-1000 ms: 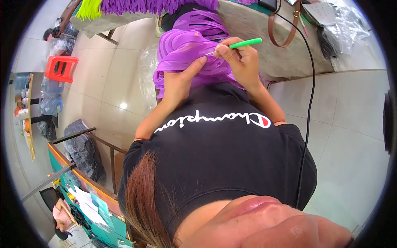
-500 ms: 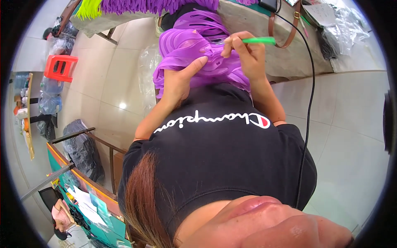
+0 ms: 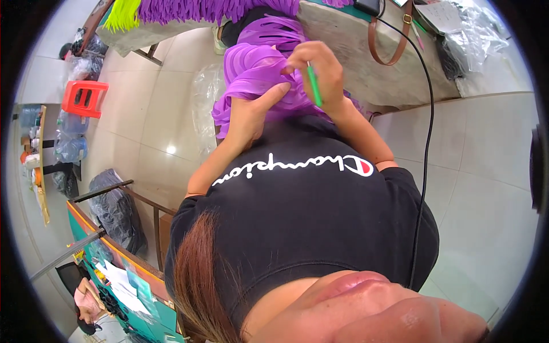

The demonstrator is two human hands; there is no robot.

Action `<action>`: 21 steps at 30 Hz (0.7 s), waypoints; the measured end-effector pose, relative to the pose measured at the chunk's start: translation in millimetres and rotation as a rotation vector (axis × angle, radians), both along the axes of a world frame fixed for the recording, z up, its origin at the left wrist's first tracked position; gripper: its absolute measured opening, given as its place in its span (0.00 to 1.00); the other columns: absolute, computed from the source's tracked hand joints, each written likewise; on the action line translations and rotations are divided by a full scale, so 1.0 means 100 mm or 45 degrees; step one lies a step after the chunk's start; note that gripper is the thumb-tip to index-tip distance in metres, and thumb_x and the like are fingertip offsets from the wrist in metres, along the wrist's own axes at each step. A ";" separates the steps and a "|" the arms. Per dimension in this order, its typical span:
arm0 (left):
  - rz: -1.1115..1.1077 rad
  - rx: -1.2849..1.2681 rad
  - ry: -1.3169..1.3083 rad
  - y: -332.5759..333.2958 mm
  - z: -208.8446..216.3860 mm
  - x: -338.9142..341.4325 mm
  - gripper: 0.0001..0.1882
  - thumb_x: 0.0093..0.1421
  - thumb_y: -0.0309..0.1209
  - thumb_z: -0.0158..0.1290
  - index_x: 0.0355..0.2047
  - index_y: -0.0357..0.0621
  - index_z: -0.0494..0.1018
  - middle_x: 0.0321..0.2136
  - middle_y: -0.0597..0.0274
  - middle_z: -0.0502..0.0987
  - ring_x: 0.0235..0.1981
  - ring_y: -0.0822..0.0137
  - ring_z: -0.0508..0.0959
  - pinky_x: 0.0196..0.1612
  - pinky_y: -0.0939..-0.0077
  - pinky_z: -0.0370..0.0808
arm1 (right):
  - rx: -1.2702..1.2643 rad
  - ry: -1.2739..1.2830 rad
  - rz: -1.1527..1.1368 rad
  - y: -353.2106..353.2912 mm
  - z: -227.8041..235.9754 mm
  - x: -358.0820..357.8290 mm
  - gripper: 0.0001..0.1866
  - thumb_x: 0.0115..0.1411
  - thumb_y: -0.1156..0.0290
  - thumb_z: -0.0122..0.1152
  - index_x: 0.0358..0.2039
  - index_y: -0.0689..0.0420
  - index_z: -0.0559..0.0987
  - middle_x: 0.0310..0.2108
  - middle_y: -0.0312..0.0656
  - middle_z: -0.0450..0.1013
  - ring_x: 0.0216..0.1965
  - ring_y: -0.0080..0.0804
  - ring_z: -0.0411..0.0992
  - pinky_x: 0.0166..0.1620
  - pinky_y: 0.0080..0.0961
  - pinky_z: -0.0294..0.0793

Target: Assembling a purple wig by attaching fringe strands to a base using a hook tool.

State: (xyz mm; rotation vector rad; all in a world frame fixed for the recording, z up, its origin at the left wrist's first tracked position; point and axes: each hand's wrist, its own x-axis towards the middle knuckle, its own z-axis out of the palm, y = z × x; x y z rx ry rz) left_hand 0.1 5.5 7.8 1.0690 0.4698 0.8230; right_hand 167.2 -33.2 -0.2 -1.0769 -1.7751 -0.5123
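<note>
A bunch of glossy purple strips [image 3: 247,71] lies gathered over my lap, looped and overlapping. My left hand [image 3: 251,111] is closed on the bunch from the near side; its thumb presses on top and the other fingers are hidden underneath. Just to the right, my right hand [image 3: 320,71] is curled around a slim tool with a bright green handle [image 3: 314,86]. The handle points down toward my wrist. This tool's working tip is hidden by my fingers, which are close above the strips.
A grey-covered table [image 3: 343,43] stands ahead, with hanging purple strips [image 3: 194,8] and lime-green ones [image 3: 121,12] at its left. A brown strap [image 3: 373,43] hangs over its edge. A black cable [image 3: 430,131] runs down my right side. Leftward are a red stool [image 3: 86,98] and a seated person [image 3: 87,300].
My right hand has drawn slightly left and turned, swinging the green handle from pointing right to pointing down toward me. My left hand keeps its hold on the strips.
</note>
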 end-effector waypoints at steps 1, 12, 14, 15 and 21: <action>0.020 0.003 -0.015 0.00 0.03 0.01 0.20 0.53 0.18 0.57 0.47 0.36 0.71 0.42 0.60 0.77 0.45 0.70 0.75 0.51 0.75 0.70 | -0.129 0.655 0.033 -0.02 -0.04 -0.03 0.07 0.58 0.71 0.58 0.33 0.60 0.75 0.29 0.39 0.73 0.27 0.29 0.70 0.33 0.23 0.71; 0.231 0.023 -0.126 0.09 0.06 -0.01 0.22 0.54 0.18 0.56 0.50 0.37 0.69 0.42 0.58 0.78 0.46 0.69 0.74 0.54 0.75 0.67 | -0.783 2.260 -0.065 -0.78 -1.91 1.78 0.20 0.66 0.58 0.45 0.35 0.64 0.74 0.31 0.49 0.71 0.30 0.31 0.69 0.32 0.27 0.68; 0.249 0.024 -0.130 0.08 0.03 -0.02 0.22 0.54 0.18 0.57 0.50 0.37 0.68 0.42 0.58 0.78 0.46 0.69 0.74 0.53 0.75 0.67 | -0.914 2.206 -0.302 -1.12 -2.29 1.98 0.22 0.65 0.55 0.44 0.35 0.65 0.74 0.31 0.51 0.72 0.30 0.34 0.70 0.33 0.30 0.70; 0.238 0.022 -0.136 0.08 0.04 -0.01 0.22 0.54 0.18 0.57 0.50 0.37 0.68 0.42 0.58 0.77 0.46 0.69 0.74 0.53 0.75 0.67 | -0.970 2.177 -0.419 -1.18 -2.47 2.09 0.23 0.65 0.54 0.44 0.35 0.65 0.75 0.31 0.53 0.72 0.30 0.36 0.71 0.33 0.31 0.70; 0.129 -0.202 -0.198 0.19 -0.01 -0.09 0.21 0.54 0.19 0.56 0.49 0.37 0.68 0.43 0.57 0.76 0.45 0.67 0.75 0.53 0.72 0.68 | -1.285 1.951 -1.130 -1.80 -3.56 2.67 0.30 0.64 0.48 0.41 0.35 0.67 0.77 0.30 0.60 0.74 0.31 0.45 0.75 0.36 0.40 0.74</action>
